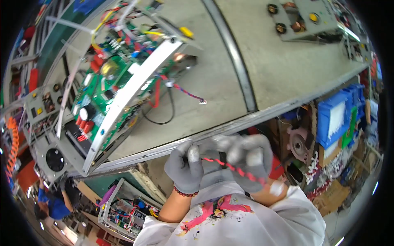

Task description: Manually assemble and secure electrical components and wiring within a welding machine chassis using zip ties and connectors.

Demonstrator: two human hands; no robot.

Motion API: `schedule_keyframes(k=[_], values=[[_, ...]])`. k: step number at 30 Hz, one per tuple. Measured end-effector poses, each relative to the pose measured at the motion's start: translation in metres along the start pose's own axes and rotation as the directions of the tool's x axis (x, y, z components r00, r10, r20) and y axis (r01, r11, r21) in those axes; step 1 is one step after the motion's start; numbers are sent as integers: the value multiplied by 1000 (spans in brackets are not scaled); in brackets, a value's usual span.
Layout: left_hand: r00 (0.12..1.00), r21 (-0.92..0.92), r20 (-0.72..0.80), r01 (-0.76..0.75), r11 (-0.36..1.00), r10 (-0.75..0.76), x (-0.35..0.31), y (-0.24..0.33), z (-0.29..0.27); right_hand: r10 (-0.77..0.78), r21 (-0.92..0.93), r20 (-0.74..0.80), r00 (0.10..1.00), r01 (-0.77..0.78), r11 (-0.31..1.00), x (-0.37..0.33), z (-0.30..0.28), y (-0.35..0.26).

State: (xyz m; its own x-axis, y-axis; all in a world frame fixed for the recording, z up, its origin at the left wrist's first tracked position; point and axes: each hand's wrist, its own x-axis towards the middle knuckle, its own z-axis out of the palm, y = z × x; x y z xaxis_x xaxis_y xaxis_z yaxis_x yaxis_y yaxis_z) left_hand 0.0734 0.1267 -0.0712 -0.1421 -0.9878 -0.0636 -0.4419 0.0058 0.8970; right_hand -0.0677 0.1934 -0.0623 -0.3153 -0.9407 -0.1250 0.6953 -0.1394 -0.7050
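Your white sleeves fill the near edge; just past them both gloved hands meet over the bench lip. Left hand — grey glove, bead bracelet at the wrist — is closed in a pinch, thumb and fingertips clamped on the near-left end of a twisted red-and-black wire. From that pinch the wire runs to the right and slightly toward you, long axis almost level between the two grips, and passes straight into your right hand. Right hand is curled shut around the wire's other stretch — fingers wrapped over it, tail coming out by the wrist. Neither hand is nearer; both are already on it, wire taut-ish between them, no slack loop that I can make out.

Beyond the grips, up and left: an open chassis tilted on the bench, green circuit board exposed, with a second red-blue twisted lead trailing out to a small white connector, well apart from your hands. Far up-right sits another grey panel with knobs. Right of your right hand, under the bench, blue bins.
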Motion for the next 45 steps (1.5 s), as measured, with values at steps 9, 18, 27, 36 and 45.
schedule_keyframes(k=[9, 18, 27, 36, 45], values=[[957, -98, -103, 261, 960, -270, -25, -38, 11, 22, 136, -191, 981, 5, 991, 21, 23, 4], [968, -301, 240, 0, 954, 76, 11, 34, -24, 55, -704, -39, 998, -66, 707, 16, 25, -7], [960, -300, 233, -81, 951, 155, 34, 31, -41, 134, -781, 232, 964, 102, 616, 54, 29, -17], [766, -73, 618, -170, 983, 178, 40, 1, -33, 136, 451, 10, 991, -126, 884, 74, 34, -12], [913, -179, 350, 287, 941, -211, 12, -28, -67, -191, -21, -283, 940, 193, 981, 88, -17, -52]])
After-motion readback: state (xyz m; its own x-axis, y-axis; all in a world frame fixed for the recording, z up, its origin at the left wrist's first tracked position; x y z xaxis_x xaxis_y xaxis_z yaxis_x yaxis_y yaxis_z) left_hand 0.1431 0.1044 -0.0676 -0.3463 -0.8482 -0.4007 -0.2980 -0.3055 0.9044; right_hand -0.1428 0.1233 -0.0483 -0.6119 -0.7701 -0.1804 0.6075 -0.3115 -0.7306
